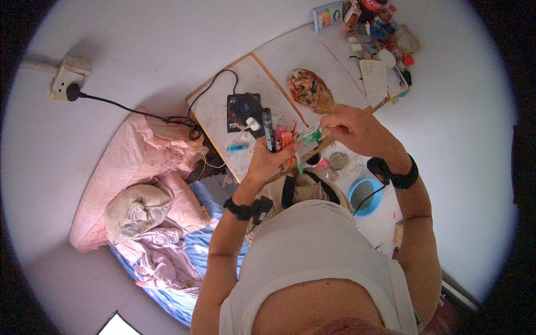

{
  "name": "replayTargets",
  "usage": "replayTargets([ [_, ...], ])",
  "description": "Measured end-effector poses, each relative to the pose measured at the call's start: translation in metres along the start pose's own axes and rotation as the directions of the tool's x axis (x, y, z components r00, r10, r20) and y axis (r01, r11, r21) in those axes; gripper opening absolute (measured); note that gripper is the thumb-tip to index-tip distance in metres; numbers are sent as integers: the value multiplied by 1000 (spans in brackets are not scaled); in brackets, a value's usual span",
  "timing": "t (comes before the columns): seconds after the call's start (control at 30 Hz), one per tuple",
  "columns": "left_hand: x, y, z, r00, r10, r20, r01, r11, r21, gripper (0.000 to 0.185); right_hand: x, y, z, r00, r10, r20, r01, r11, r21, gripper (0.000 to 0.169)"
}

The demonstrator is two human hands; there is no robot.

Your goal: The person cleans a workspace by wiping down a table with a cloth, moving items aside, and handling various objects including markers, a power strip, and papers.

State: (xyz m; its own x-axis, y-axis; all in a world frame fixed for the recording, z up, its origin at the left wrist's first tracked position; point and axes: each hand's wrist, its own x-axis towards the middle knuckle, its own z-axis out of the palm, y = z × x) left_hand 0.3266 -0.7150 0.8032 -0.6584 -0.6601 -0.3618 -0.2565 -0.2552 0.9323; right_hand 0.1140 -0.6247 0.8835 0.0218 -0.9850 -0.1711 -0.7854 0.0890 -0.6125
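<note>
My left hand [271,158] grips a black marker [268,130] standing upright, along with an orange item [287,139] and one end of a clear plastic packet with green parts [309,139]. At the packet's other end, my right hand [345,127] pinches its edge between thumb and fingers. What exactly is inside the packet cannot be told. Both hands are above the near edge of a white table [251,75]. A white charger plug [252,124] with a cable lies beside the marker, by a black box [243,109]. The blue cylindrical item [237,148] rests left of my left hand.
A crumpled brown plastic bag [310,90] lies farther back on the table. Bottles, a paper [374,78] and a picture box [328,16] crowd the back right. A blue basin [365,197] stands on the floor. Pink bedding [121,180] is at left, near a black power cord [125,107].
</note>
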Motion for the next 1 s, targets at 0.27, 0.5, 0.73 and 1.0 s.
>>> replayTargets([
  [0.27, 7, -10, -7, 999, 48, 3, -48, 992, -117, 23, -3, -15, 6, 988, -5, -157, 10, 999, 30, 21],
  [0.5, 9, -3, -1, 995, 91, 44, -87, 992, -92, 17, -4, -9, 23, 966, 220, -137, -128, 864, 486, 15],
  [0.73, 16, -9, -2, 999, 52, -10, -52, 972, -228, 31, -1, -15, 17, 897, -61, -438, 49, 998, -39, 12],
  [1.0, 24, -17, -6, 999, -16, -35, 8, 974, -226, 29, -1, -22, 17, 817, -53, -574, 69, 998, 5, 23],
])
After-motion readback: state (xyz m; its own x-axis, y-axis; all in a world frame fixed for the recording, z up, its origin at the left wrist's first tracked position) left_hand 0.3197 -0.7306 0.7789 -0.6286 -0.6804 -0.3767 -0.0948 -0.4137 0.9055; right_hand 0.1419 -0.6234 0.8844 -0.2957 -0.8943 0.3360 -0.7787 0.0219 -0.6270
